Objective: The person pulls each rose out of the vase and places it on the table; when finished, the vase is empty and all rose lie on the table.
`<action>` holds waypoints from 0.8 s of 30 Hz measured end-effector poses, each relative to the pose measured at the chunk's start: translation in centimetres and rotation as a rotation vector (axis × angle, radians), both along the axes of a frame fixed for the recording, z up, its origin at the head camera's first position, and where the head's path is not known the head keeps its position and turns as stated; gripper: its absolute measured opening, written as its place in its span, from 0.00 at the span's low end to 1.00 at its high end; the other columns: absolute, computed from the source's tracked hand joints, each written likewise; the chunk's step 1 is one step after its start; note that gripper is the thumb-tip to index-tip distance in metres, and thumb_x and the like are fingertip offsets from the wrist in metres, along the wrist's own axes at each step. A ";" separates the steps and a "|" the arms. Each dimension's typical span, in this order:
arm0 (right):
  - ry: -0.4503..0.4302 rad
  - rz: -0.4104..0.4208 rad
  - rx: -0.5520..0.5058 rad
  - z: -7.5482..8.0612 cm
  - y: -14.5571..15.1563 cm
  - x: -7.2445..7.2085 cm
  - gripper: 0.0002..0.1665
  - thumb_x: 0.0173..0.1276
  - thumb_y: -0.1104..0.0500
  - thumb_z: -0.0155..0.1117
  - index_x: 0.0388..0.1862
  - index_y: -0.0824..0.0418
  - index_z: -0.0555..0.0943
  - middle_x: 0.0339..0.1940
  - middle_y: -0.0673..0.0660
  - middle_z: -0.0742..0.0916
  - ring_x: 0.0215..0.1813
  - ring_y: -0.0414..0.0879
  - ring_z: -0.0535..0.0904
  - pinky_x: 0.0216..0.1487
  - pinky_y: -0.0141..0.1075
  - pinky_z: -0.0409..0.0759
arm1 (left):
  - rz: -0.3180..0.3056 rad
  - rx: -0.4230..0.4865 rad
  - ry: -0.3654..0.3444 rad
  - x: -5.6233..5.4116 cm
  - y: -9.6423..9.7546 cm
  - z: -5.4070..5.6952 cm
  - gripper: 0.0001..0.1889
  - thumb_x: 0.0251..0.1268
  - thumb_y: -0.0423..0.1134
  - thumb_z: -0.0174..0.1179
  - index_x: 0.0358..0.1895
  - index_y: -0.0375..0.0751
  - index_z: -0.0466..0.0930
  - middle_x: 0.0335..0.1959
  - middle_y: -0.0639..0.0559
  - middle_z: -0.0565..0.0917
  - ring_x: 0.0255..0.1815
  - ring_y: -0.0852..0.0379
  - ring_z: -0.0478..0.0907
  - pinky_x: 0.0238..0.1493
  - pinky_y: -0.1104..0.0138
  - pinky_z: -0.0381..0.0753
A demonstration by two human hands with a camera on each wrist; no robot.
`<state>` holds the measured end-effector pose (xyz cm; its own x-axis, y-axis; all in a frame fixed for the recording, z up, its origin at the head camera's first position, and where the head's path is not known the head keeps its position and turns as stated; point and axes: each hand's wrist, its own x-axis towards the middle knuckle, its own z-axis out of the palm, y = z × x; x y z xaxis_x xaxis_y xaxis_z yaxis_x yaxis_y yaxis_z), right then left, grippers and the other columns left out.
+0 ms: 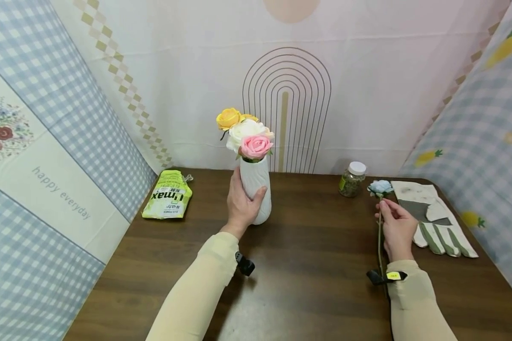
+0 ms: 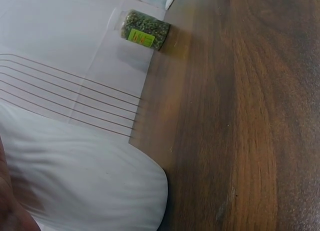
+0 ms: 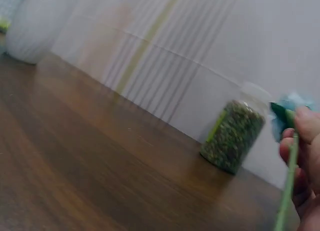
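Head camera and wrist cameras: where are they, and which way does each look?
Head: on the head, looking forward and down at the table; left hand, right hand and sleeves show.
Left wrist: on that wrist, looking past the white vase; part of the left hand shows.
Right wrist: on that wrist, looking toward the wall cloth; the right hand shows, pinching the flower stem.
Both wrist views share the jar and vase.

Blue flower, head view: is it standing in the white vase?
No, the right grip holds the blue flower by its stem, well apart from the white vase.
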<state>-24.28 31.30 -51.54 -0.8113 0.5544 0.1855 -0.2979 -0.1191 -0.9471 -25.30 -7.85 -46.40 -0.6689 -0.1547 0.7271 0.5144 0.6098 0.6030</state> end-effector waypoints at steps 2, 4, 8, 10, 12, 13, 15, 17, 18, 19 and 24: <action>-0.014 0.018 0.029 -0.8 0.5 0.0 0.18 0.58 0.63 0.71 0.47 0.71 0.84 0.29 0.53 0.88 0.25 0.42 0.83 0.25 0.27 0.80 | -0.003 -0.002 -0.001 0.0 0.1 0.0 0.45 0.59 0.62 0.59 0.73 0.42 0.54 0.61 0.42 0.71 0.56 0.45 0.74 0.54 0.50 0.74; -0.061 0.034 0.085 -1.5 1.0 0.1 0.17 0.59 0.63 0.72 0.46 0.71 0.84 0.28 0.51 0.88 0.23 0.40 0.82 0.24 0.27 0.79 | -0.001 -0.007 -0.001 0.0 0.1 -0.1 0.45 0.59 0.63 0.58 0.73 0.42 0.53 0.61 0.42 0.71 0.56 0.45 0.74 0.54 0.50 0.74; -0.168 0.049 0.201 -2.4 1.8 0.0 0.17 0.59 0.61 0.72 0.46 0.68 0.85 0.26 0.46 0.87 0.24 0.36 0.81 0.24 0.24 0.77 | 0.007 -0.009 0.012 0.0 0.1 -0.1 0.45 0.59 0.64 0.57 0.73 0.41 0.54 0.61 0.42 0.71 0.55 0.45 0.74 0.53 0.49 0.74; -0.198 0.060 0.229 -2.5 1.9 -0.1 0.18 0.60 0.59 0.72 0.47 0.67 0.85 0.27 0.45 0.87 0.27 0.34 0.80 0.27 0.23 0.76 | 0.010 -0.003 0.022 -0.1 0.0 -0.1 0.45 0.59 0.63 0.58 0.72 0.40 0.54 0.61 0.41 0.71 0.55 0.44 0.74 0.54 0.49 0.74; -0.211 0.076 0.244 -2.6 2.0 -0.2 0.19 0.61 0.59 0.71 0.48 0.67 0.84 0.30 0.44 0.87 0.31 0.34 0.79 0.30 0.22 0.76 | 0.015 0.004 0.028 -0.2 -0.1 -0.1 0.45 0.59 0.63 0.59 0.72 0.40 0.54 0.61 0.41 0.71 0.56 0.44 0.74 0.54 0.49 0.73; -0.213 0.086 0.249 -2.6 2.0 -0.2 0.19 0.61 0.58 0.71 0.49 0.68 0.84 0.32 0.43 0.87 0.33 0.34 0.79 0.32 0.21 0.76 | 0.016 0.005 0.026 -0.2 -0.2 -0.1 0.45 0.58 0.63 0.59 0.72 0.40 0.54 0.61 0.41 0.71 0.56 0.44 0.73 0.54 0.49 0.73; -0.214 0.110 0.266 -2.5 2.1 -0.1 0.21 0.61 0.58 0.70 0.50 0.69 0.83 0.35 0.43 0.87 0.37 0.34 0.79 0.35 0.20 0.75 | 0.016 0.007 0.021 -0.2 -0.2 -0.1 0.45 0.58 0.62 0.59 0.72 0.40 0.54 0.61 0.41 0.71 0.57 0.44 0.73 0.55 0.49 0.73; -0.225 0.135 0.322 -2.5 2.2 0.0 0.22 0.63 0.57 0.69 0.52 0.70 0.82 0.37 0.41 0.86 0.39 0.32 0.79 0.36 0.20 0.75 | 0.014 0.005 0.012 -0.2 -0.2 0.0 0.45 0.58 0.62 0.59 0.72 0.40 0.54 0.61 0.41 0.71 0.57 0.45 0.73 0.56 0.50 0.73; -0.228 0.154 0.343 -2.5 2.3 0.0 0.23 0.63 0.57 0.68 0.52 0.71 0.81 0.37 0.41 0.86 0.39 0.31 0.79 0.36 0.19 0.76 | 0.010 0.004 0.010 -0.2 -0.1 0.0 0.45 0.58 0.62 0.59 0.72 0.40 0.54 0.62 0.41 0.71 0.57 0.45 0.73 0.56 0.50 0.73; -0.227 0.177 0.356 -2.5 2.4 0.1 0.24 0.64 0.57 0.68 0.53 0.72 0.80 0.37 0.40 0.86 0.39 0.31 0.80 0.36 0.19 0.76 | 0.006 0.003 0.007 -0.2 -0.1 0.0 0.45 0.58 0.62 0.59 0.72 0.40 0.54 0.62 0.41 0.71 0.57 0.45 0.73 0.56 0.51 0.73; -0.222 0.290 0.331 -2.7 2.9 0.4 0.26 0.66 0.58 0.66 0.55 0.77 0.76 0.37 0.44 0.87 0.36 0.33 0.84 0.36 0.23 0.79 | -0.004 0.009 0.000 -0.1 0.1 0.2 0.45 0.58 0.61 0.60 0.72 0.41 0.55 0.60 0.42 0.72 0.56 0.45 0.73 0.56 0.51 0.73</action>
